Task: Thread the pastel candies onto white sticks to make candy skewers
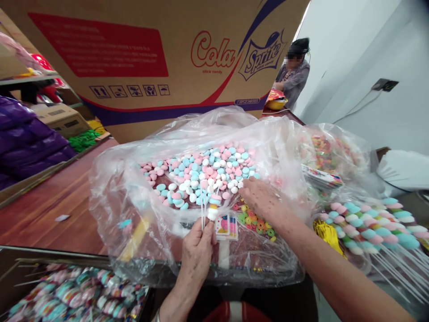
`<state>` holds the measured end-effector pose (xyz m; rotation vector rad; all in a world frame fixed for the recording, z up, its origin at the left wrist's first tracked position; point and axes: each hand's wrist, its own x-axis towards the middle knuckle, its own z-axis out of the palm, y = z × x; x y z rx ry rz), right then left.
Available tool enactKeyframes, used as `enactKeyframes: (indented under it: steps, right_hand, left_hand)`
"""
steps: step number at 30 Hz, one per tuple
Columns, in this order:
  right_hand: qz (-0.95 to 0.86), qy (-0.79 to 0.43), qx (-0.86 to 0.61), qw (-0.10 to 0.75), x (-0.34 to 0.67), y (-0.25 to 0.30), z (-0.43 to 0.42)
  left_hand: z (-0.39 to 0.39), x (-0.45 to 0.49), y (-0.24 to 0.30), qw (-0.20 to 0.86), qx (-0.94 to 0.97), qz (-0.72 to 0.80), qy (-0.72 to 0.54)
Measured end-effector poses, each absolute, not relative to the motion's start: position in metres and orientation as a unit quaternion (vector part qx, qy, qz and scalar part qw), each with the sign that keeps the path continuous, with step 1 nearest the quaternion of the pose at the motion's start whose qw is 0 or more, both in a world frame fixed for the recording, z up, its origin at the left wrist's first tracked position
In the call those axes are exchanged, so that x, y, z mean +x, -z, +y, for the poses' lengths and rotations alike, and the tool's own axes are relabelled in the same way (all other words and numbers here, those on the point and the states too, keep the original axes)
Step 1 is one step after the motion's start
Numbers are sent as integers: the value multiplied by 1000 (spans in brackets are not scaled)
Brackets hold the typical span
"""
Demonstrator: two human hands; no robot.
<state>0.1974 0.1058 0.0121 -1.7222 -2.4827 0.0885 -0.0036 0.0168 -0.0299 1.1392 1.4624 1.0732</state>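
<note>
The left hand [197, 246] pinches thin white sticks [202, 210] and a candy skewer [213, 211] at its one o'clock, while the right hand [259, 199], at two o'clock from it, touches pastel candies [209, 171], its grip too hidden to tell.

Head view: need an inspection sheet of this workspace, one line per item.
Surface: red-brown table, partly covered by clear plastic.
Job's things: pink, white and blue candies loose in a heap; ring candies nearer the person; white sticks and a short candy stack in hand.
Clutter: candy skewers and gold ties at right; wrapped candy sticks in a box, lower left.
Hands: left hand grips the sticks and stack; right hand at the heap's edge, grasp unclear.
Cables: thin, from wall plugs.
Surroundings: large printed carton behind; another person beyond.
</note>
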Motion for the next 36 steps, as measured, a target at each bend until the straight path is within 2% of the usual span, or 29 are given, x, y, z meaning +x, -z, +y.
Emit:
enactKeyframes:
  steps: [2, 6, 14, 16, 17, 20, 22, 24, 28, 36]
  right_hand:
    - [-825, -29, -564, 5, 191, -12, 108]
    - [-826, -32, -562, -35, 185, -19, 111]
    - [-823, -55, -565, 8, 195, -15, 114]
    - [-807, -87, -581, 56, 196, -13, 112]
    - [-790, -139, -587, 110, 196, -12, 111]
    - [-661, -394, -542, 339, 190, -10, 106]
    - [-554, -523, -490, 424, 185, -9, 103]
    - [-490, -586, -467, 446, 180, -8, 100]
    - [-438, -635, -434, 465, 177, -5, 98]
    - [-452, -608, -461, 462, 175, -2, 97]
  left_hand:
    - [17, -4, 30, 493, 461, 590, -442]
    - [16, -6, 31, 494, 462, 593, -438]
    - [16, -10, 33, 508, 478, 577, -426]
    - [16, -10, 31, 504, 489, 579, -414]
    - [16, -10, 30, 503, 495, 580, -408]
    - [16, -9, 26, 496, 509, 582, -394]
    - [15, -9, 25, 491, 515, 587, -387]
    - [14, -9, 25, 483, 525, 591, -377]
    - [14, -9, 26, 452, 552, 599, -363]
    - [15, -8, 32, 398, 597, 613, -331]
